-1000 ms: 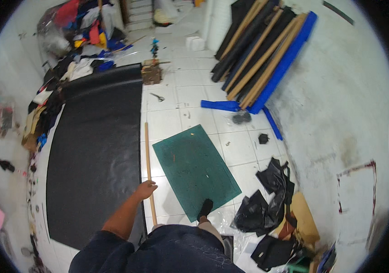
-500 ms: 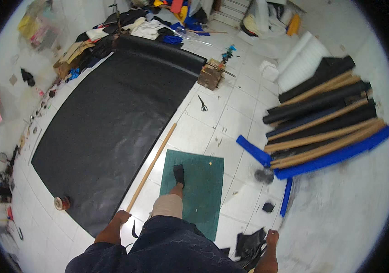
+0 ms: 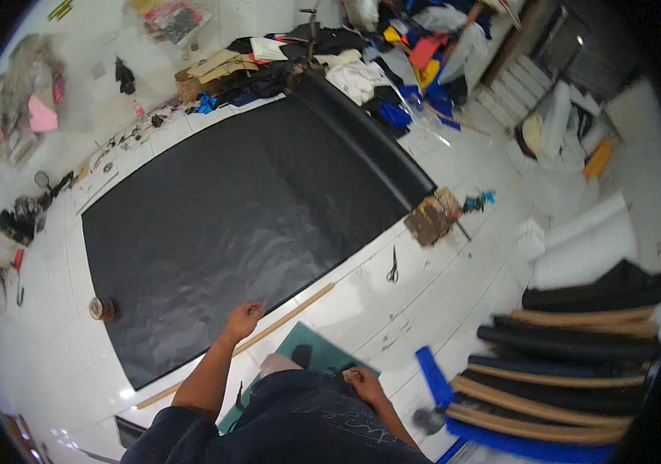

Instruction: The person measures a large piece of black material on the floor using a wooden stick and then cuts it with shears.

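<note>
A large black sheet is spread over the floor, its far end still in a thick roll. Just over its near edge hovers my left hand, fingers loosely curled and apart, with nothing seen in them. A long thin brown rod lies on the tiles along that edge, close to this hand. My right hand is in front of my body above the green mat. Its fingers are closed around something small and pale, too little to make out. My foot rests on the mat.
Scissors lie on the tiles right of the sheet. A worn block stands by the roll's end. A small round tin-like object sits at the left edge. Black and brown rolls are stacked at right; fabric scraps pile up behind.
My left hand has let go of the rod's near end and moved up to the sheet's edge. My right hand has come in from the far right. The view has turned.
</note>
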### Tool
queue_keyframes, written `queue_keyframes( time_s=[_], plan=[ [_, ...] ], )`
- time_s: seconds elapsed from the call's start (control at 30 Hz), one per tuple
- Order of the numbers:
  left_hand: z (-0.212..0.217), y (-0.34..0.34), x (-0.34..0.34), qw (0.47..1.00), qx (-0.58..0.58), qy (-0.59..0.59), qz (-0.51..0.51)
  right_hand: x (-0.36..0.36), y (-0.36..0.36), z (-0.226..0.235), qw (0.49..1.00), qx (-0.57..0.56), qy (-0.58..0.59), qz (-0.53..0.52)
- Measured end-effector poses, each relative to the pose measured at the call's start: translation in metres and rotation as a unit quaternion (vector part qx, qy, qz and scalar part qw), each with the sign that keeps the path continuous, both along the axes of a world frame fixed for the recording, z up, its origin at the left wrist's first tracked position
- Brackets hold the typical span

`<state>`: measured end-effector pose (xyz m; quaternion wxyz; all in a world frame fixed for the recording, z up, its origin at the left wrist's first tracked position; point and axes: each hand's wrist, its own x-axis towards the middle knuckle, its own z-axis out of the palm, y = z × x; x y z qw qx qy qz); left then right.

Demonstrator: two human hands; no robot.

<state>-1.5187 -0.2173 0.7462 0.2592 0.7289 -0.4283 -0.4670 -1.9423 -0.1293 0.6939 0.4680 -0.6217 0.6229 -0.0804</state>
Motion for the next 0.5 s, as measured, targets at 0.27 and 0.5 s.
queue_keyframes(
  time_s=[0.27,0.5],
  plan=[
    [-0.002,-0.059,-0.089,0.993,0.035,-0.082,0.078,-0.048,-0.246,0.065,0.968,-0.042,0.124,0.212],
    [-0.070,-0.089,-0.273,0.963,0.212,-0.158,-0.041,-0.077,-0.445,0.028,0.774,-0.073,0.175,0.604]
  ],
)
